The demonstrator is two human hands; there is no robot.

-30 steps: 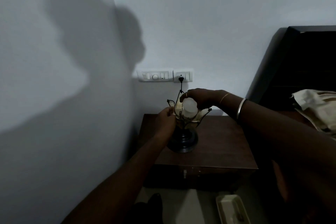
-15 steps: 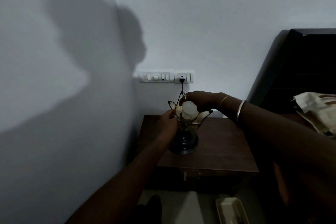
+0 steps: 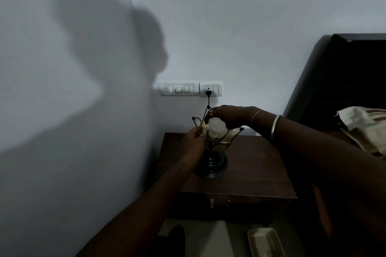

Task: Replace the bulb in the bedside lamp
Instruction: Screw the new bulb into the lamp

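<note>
Lamp (image 3: 211,165) on the nightstand (image 3: 250,169) — switch panel (image 3: 177,89) behind; bed (image 3: 355,89) right.

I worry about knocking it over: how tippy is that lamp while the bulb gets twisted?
Probably fairly steady: the lamp has a broad round base on the nightstand. Its thin wire petals look bendable. The left hand braces it while the right hand grips the bulb.

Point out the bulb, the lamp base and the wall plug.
bulb (image 3: 217,126), head view, on the white glass dome under the fingers.
lamp base (image 3: 211,168), head view, on the dark round foot.
wall plug (image 3: 208,92), head view, on the black plug body in the socket.
</note>
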